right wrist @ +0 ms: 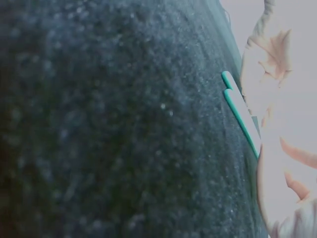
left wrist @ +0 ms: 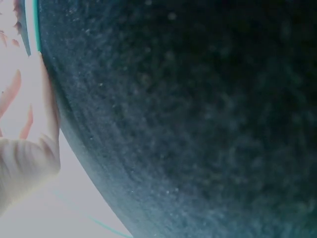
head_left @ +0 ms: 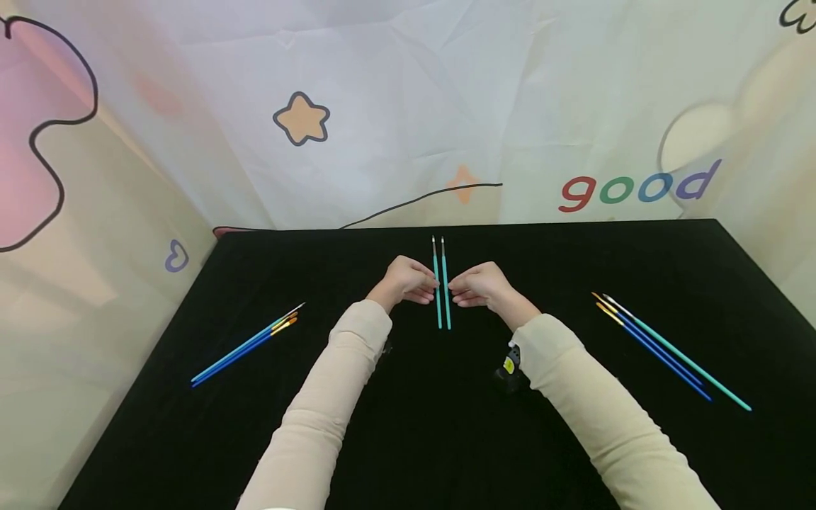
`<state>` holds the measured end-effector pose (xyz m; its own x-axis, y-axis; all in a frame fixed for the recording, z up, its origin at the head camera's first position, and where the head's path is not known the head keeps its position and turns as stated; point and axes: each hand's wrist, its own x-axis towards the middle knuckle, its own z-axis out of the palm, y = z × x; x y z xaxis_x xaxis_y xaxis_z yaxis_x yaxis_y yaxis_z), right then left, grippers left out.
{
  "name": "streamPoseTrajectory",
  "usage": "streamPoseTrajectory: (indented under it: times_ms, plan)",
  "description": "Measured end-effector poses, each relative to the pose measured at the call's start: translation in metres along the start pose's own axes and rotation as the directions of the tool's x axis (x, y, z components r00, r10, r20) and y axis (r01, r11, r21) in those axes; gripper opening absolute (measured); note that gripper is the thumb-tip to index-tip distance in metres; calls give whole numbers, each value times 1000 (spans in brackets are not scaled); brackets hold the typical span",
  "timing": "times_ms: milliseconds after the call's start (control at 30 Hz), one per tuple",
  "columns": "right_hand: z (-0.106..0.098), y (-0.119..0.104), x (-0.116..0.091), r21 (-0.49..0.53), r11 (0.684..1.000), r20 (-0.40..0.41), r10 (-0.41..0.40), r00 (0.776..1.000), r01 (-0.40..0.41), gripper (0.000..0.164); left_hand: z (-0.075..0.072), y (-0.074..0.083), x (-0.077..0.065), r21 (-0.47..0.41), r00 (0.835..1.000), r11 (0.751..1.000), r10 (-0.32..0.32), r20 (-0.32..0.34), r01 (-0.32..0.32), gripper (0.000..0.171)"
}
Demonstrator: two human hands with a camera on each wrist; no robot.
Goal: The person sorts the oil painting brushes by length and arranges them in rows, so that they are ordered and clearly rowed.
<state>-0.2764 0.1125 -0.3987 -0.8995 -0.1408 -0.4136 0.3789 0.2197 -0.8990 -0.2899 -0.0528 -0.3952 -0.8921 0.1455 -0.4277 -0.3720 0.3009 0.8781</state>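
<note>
Two slim teal paintbrushes stand side by side near the middle of the black table, bristles pointing away: a left paintbrush (head_left: 436, 263) and a right paintbrush (head_left: 448, 308). My left hand (head_left: 411, 280) pinches the left one about halfway along its handle, thumb and fingertips together. From the other side, my right hand (head_left: 482, 285) holds the right one at a similar height with its fingertips. A narrow gap separates the two handles. The right wrist view has the rounded teal handle ends (right wrist: 240, 116) close over the dark cloth, running up to the thumb.
On the left of the black tablecloth (head_left: 421, 439) lies a slanted bunch of blue and teal paintbrushes (head_left: 245, 347). Another group, two blue and one teal paintbrush (head_left: 685, 354), lies on the right. A printed curtain (head_left: 395, 127) hangs behind the table's far edge.
</note>
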Motion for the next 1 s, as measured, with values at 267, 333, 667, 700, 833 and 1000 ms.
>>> streamPoseTrajectory:
  times_ms: [267, 333, 667, 700, 833, 1000]
  plan:
    - [-7, 0, -8, 4, 1000, 5, -31, 1000, 31, 26, 5, 5, -12, 27, 995, 996, 83, 49, -84, 20]
    - [-9, 1, -9, 5, 999, 2, -34, 999, 34, 24, 5, 5, -14, 44, 993, 994, 101, 60, -104, 20]
    - [-15, 0, -20, -44, 996, 34, -82, 996, 83, 24, -9, 2, -24, 79, 981, 980, 180, 69, -185, 21]
    - [-15, 0, -22, -49, 995, 36, -84, 996, 86, 24, -10, 2, -25, 75, 979, 978, 189, 72, -195, 20]
    - [-17, -2, -28, -65, 993, 43, -93, 995, 95, 25, -11, -1, -27, 56, 970, 971, 229, 87, -234, 19]
    - [-19, -2, -35, -82, 990, 51, -108, 993, 112, 26, -12, -7, -29, 14, 958, 962, 269, 98, -272, 19]
